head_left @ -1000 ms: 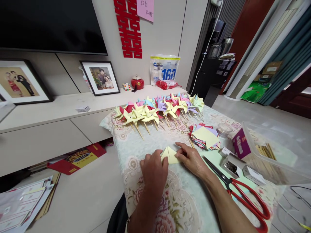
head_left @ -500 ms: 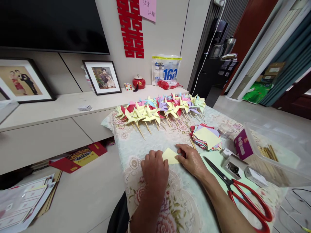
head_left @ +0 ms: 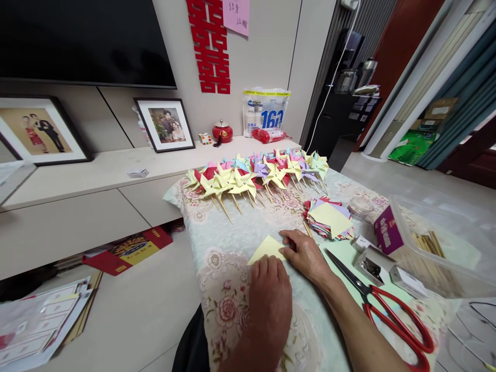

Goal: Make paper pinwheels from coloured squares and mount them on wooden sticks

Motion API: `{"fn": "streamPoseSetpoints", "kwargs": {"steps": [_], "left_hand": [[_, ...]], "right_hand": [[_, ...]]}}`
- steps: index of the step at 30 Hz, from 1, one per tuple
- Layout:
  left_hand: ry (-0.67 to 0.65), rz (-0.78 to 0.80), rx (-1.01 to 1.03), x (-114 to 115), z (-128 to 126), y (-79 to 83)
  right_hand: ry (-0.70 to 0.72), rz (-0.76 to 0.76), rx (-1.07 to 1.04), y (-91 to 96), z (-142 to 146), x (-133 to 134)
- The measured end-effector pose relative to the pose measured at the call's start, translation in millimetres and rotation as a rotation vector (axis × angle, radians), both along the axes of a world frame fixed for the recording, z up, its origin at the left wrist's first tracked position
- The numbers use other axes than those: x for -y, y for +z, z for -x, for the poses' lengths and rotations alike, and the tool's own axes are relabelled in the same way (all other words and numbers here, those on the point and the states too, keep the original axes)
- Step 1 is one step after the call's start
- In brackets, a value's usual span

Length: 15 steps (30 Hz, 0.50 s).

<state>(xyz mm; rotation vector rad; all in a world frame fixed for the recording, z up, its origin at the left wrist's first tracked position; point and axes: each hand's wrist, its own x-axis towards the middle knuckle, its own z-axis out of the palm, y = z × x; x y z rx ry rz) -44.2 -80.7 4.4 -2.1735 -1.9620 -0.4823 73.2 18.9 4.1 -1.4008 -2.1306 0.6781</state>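
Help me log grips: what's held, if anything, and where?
The right hand holds the pale-yellow paper at its right corner; the left hand covers its near edge, grip unclear.

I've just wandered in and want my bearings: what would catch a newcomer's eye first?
Probably the multicoloured paper pinwheels on thin wooden sticks, massed at the far side of the flowered tablecloth. Then the bright red cutout character on the pale wall behind. Nearer, the left hand and right hand touch pale yellow paper, with red-handled metal scissors to their right.
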Motion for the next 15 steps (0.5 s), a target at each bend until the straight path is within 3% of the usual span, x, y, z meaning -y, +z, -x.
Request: {"fn": "streamPoseSetpoints", "kwargs": {"steps": [8,15], "left_hand": [[0.026,0.059,0.056,10,-8,-6.1],[0.056,0.131,0.094,12,-8,0.8]], "right_hand": [[-0.006,0.048,-0.035,-0.3,-1,-1],[0.013,0.074,-0.046,1.2,-5,-1]]}}
